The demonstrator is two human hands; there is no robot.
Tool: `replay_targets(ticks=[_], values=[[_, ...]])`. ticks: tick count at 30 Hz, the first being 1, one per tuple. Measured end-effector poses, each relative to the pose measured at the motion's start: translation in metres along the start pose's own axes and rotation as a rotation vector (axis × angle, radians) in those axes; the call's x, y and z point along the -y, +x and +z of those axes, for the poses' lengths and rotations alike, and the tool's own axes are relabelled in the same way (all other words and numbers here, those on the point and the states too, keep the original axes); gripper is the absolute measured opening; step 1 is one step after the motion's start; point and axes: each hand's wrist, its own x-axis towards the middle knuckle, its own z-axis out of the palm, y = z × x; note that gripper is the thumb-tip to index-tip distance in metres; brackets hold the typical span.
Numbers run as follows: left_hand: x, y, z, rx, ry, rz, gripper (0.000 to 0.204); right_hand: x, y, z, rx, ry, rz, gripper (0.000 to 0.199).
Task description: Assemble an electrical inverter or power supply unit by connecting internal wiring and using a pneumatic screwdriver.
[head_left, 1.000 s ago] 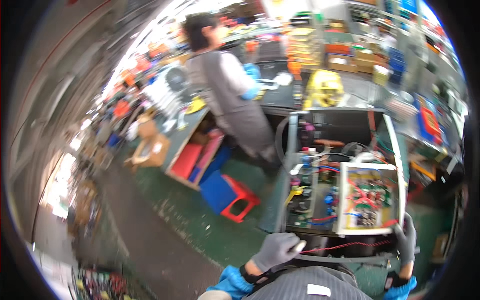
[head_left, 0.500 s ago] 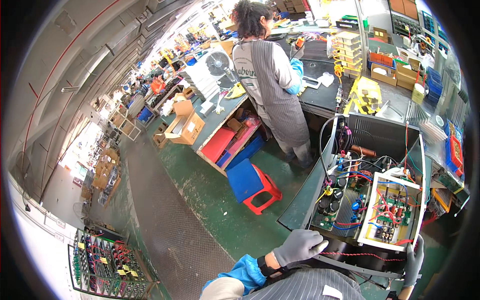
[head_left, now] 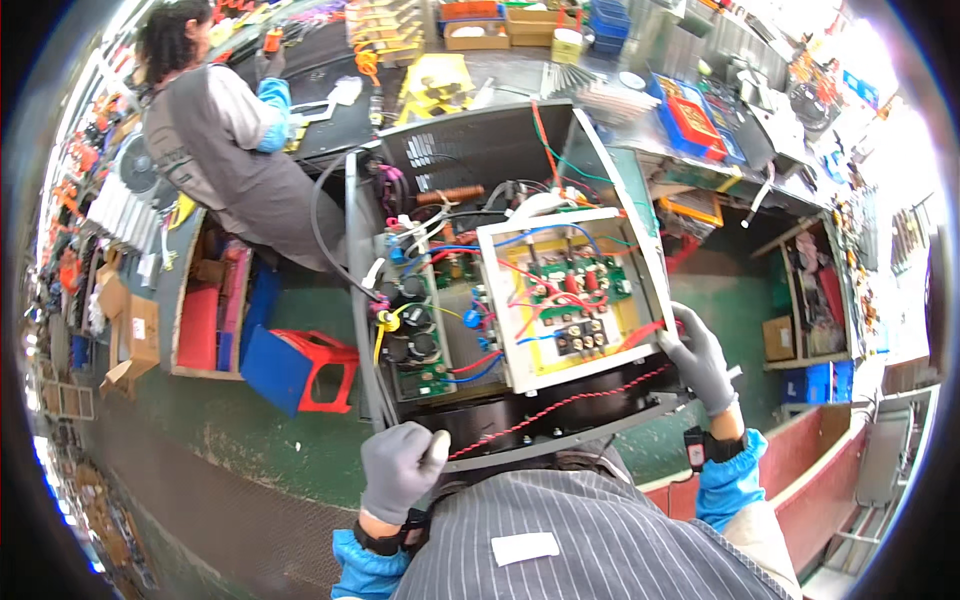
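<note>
An open metal case (head_left: pixel 365 255) full of electronics lies in front of me. My left hand (head_left: pixel 403 470), in a grey glove, is closed at its near left corner. My right hand (head_left: pixel 703 362), also gloved, grips its near right edge, fingertips hidden against the side. Inside are a white frame (head_left: pixel 500 340) around a green circuit board (head_left: pixel 573 290), black capacitors (head_left: pixel 412 317) and a copper coil (head_left: pixel 450 194). A twisted red wire (head_left: pixel 560 405) runs along the front between my hands, its left end beside my left thumb.
A co-worker (head_left: pixel 235 150) in a striped apron stands at the far-left bench. A blue-and-red stool (head_left: pixel 300 370) is left of the case. Blue and red bins (head_left: pixel 695 120) sit on the far bench. A red-walled bin (head_left: pixel 820 470) stands at the right.
My view has swung right, so the case now sits in the middle and the co-worker at the left. Both hands are still at the case's near corners.
</note>
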Motion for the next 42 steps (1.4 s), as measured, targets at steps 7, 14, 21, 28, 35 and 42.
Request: replay_targets(ticks=[7,14,21,28,35,42], values=[[-0.007,0.002,0.005,0.004,-0.044,-0.031,0.022,-0.003,-0.006,-0.008,-0.028,-0.076,-0.08,0.049],[-0.008,0.002,0.005,0.011,-0.019,-0.047,0.022,-0.005,-0.005,-0.011,-0.014,-0.116,-0.091,0.047],[-0.008,0.001,0.005,0.013,-0.067,-0.06,0.025,0.0,-0.004,-0.007,-0.016,-0.067,-0.024,0.047],[-0.007,0.001,0.005,0.001,-0.072,-0.058,0.027,0.005,-0.004,-0.008,-0.02,-0.103,-0.055,0.048],[-0.008,0.0,0.005,0.017,-0.047,-0.062,0.029,0.005,-0.007,-0.009,-0.04,-0.139,-0.15,0.043],[-0.008,0.002,0.004,0.011,-0.066,-0.059,0.029,0.003,-0.002,-0.01,-0.043,-0.046,-0.076,0.037]])
